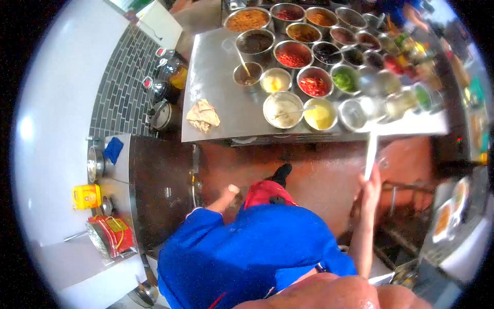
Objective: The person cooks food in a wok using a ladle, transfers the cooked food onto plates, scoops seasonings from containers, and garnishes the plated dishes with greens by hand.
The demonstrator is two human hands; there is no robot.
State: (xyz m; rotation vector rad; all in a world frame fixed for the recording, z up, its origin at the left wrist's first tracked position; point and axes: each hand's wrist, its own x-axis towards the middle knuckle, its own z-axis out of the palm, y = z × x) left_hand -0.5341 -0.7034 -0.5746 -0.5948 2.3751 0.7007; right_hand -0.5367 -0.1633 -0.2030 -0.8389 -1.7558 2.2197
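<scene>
My right hand (369,186) is wrapped round the lower end of a long pale handle (371,154). The handle rises to the front edge of the steel table (216,67), where its far end blurs among the metal bowls. Near that end sit an empty-looking steel bowl (353,114) and a bowl of yellow contents (320,116). My left hand (231,190) hangs low beside the red cloth at my waist, away from the table; its fingers are too small and blurred to read.
Many steel bowls of ingredients, such as chopped red peppers (314,83), cover the table's middle and right. A crumpled cloth (203,116) lies at its left front. Large bottles (172,72) stand left. Plates of food (443,219) are at right. Another person's arm (416,18) shows at top right.
</scene>
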